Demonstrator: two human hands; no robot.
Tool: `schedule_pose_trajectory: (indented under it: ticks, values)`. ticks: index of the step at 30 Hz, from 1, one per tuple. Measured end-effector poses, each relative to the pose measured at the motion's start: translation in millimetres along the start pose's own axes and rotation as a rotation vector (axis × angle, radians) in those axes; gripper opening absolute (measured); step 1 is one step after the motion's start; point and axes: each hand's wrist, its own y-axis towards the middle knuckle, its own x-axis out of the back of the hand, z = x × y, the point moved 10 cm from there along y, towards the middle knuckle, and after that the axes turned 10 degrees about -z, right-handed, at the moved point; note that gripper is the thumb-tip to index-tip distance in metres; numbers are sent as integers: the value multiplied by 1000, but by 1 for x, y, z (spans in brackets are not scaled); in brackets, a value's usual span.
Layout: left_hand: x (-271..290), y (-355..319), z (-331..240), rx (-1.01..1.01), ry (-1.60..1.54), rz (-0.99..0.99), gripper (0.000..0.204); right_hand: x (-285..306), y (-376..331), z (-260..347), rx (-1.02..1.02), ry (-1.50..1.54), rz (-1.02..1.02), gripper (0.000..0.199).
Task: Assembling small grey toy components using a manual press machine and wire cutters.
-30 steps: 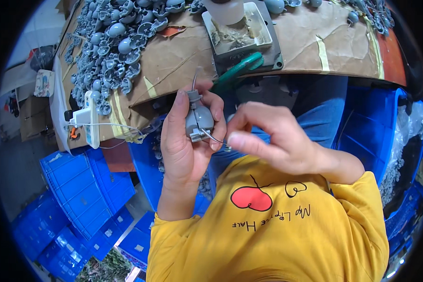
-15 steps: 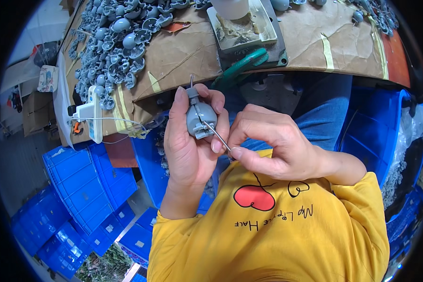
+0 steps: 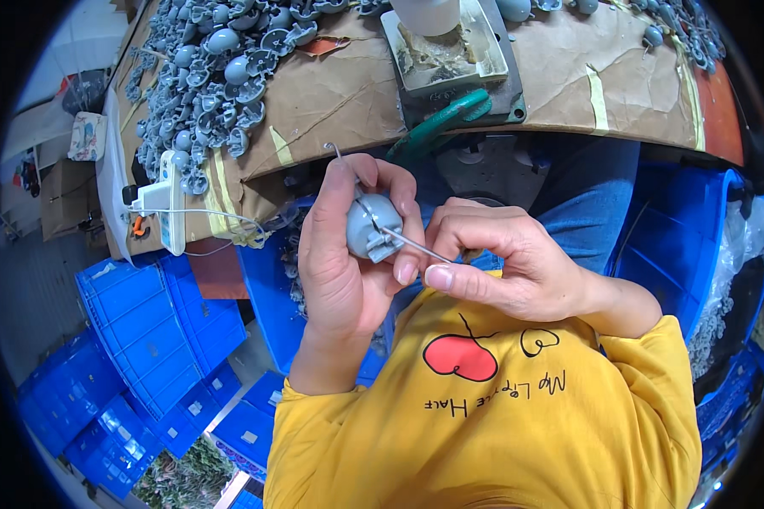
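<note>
My left hand point(image 3: 341, 263) grips a small grey rounded plastic part point(image 3: 372, 227) between thumb and fingers, held just below the table edge. A thin bent metal wire point(image 3: 416, 246) runs across the part; another bit of it sticks up above my left thumb. My right hand point(image 3: 505, 270) pinches the lower end of that wire with thumb and forefinger, right beside the part. Both forearms come out of yellow sleeves.
A cardboard-covered table point(image 3: 331, 93) carries a heap of several similar grey parts point(image 3: 212, 76), a grey tray with a white container point(image 3: 446, 47), green-handled pliers point(image 3: 437, 127) and a white power strip point(image 3: 170, 204). Blue crates point(image 3: 144, 339) stack at the left and right.
The grey part has turned in my left hand so its round side faces up. My right hand has slid slightly lower right along the wire.
</note>
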Motion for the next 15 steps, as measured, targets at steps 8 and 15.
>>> schedule_pose_trajectory:
  ticks: [8,15]
  values:
    - [-8,2,6,61,-95,103,46,3,-2,2,78,-15,-27,22]
    - [-14,-2,8,72,-99,154,48,3,-5,5,130,-8,-10,24]
